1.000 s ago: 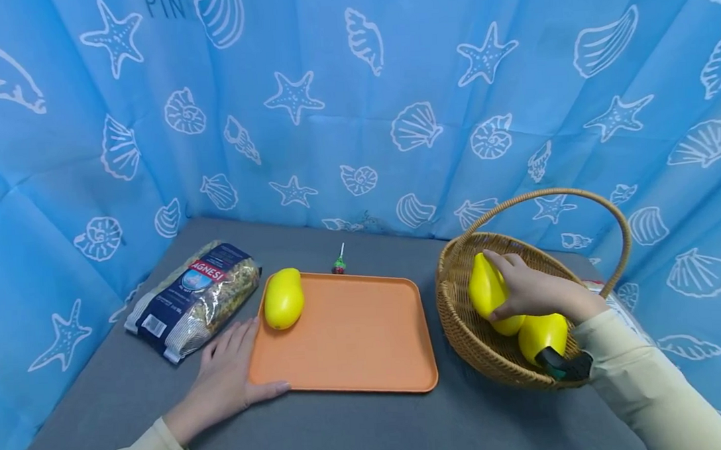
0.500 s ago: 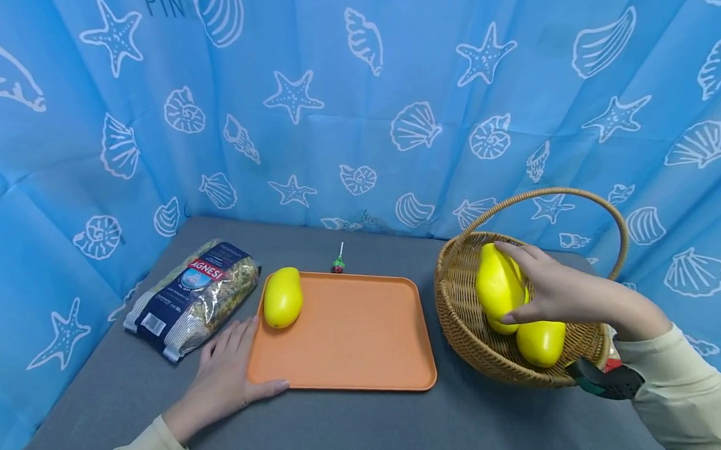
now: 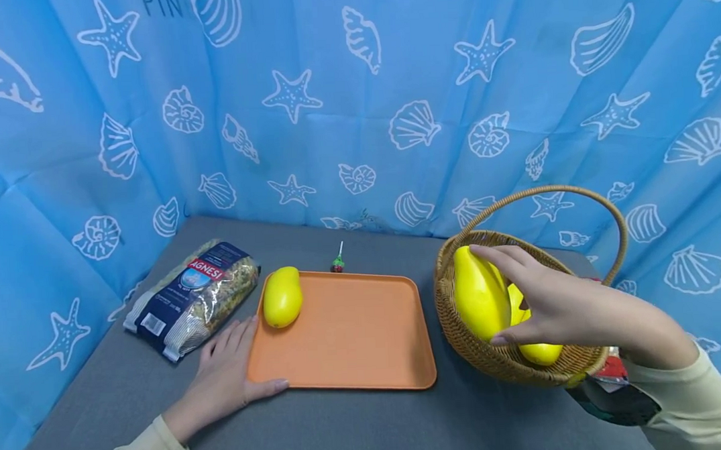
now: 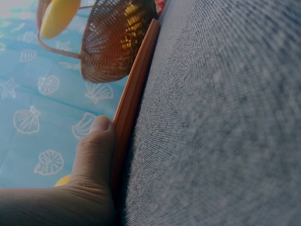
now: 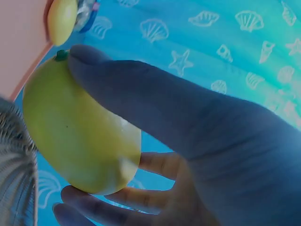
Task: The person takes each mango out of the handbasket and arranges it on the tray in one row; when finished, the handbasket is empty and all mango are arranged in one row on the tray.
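My right hand grips a yellow mango between thumb and fingers. In the left wrist view this mango hangs above the wicker basket; the right wrist view shows its green stem end near the thumb. More yellow fruit lies in the basket, partly hidden by the hand. With fingers spread, my left hand rests at the near left corner of the orange tray, its thumb along the front edge. Another yellow mango lies at the tray's far left corner.
An Agnesi pasta bag lies left of the tray. Behind the tray is a small lollipop. The basket's tall handle arches over the basket. A red and white package shows partly beside it. A blue shell-print curtain surrounds the grey table.
My right hand has raised the mango from among the basket's fruit and shifted it left, toward the basket's tray-side rim. The left hand and the tray have stayed in place.
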### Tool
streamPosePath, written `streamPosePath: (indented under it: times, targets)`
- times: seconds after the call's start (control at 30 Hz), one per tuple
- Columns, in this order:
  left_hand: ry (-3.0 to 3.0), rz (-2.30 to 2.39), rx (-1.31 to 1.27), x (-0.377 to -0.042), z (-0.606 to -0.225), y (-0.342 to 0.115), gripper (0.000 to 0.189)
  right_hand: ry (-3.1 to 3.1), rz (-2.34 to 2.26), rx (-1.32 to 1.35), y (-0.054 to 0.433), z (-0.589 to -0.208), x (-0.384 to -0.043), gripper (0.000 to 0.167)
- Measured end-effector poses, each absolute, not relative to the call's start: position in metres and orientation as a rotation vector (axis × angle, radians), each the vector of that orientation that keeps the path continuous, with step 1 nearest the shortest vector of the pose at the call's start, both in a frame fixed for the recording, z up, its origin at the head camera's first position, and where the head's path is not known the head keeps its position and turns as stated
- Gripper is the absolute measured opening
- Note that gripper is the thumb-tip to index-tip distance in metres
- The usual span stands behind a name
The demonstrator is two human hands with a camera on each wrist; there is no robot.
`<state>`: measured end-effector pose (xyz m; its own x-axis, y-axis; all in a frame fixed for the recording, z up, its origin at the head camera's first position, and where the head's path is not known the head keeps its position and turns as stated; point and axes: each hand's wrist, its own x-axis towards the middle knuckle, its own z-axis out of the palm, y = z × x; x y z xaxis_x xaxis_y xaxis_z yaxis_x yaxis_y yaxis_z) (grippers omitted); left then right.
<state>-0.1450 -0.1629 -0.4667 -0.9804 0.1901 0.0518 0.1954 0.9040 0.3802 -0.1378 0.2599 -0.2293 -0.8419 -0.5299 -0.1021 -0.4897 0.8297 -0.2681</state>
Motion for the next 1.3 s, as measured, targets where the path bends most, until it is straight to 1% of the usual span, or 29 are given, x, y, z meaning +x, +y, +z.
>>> streamPosePath:
  times: [0.3, 0.53, 0.7, 0.8, 0.97, 1.07, 1.3]
  targets:
    - [-3.063, -0.617, -0.29, -0.145, -0.467, -0.162, 0.129, 2.794, -0.381, -0.884, 0.232, -0.231, -0.131, 0.107]
    - [-3.045, -0.606, -0.297, -0.142, -0.463, -0.164, 0.127, 2.818, -0.414, -0.919, 0.207, -0.242, -0.133, 0.107]
    - [-3.033, -0.609, -0.299, -0.142, -0.465, -0.164, 0.127, 2.791, -0.528, -0.922, 0.182, -0.257, -0.135, 0.107]
    - [-3.022, -0.605, -0.297, -0.142, -0.466, -0.163, 0.126, 2.75, -0.646, -0.877, 0.171, -0.267, -0.138, 0.108]
    - [-3.015, -0.59, -0.282, -0.142, -0.467, -0.161, 0.125, 2.629, -0.853, -0.771, 0.155, -0.287, -0.15, 0.106]
    - [-3.023, -0.592, -0.288, -0.143, -0.467, -0.161, 0.125, 2.563, -0.925, -0.781, 0.145, -0.302, -0.16, 0.104]
    - [-3.043, -0.597, -0.285, -0.144, -0.47, -0.163, 0.126, 2.593, -0.88, -0.83, 0.12, -0.334, -0.179, 0.104]
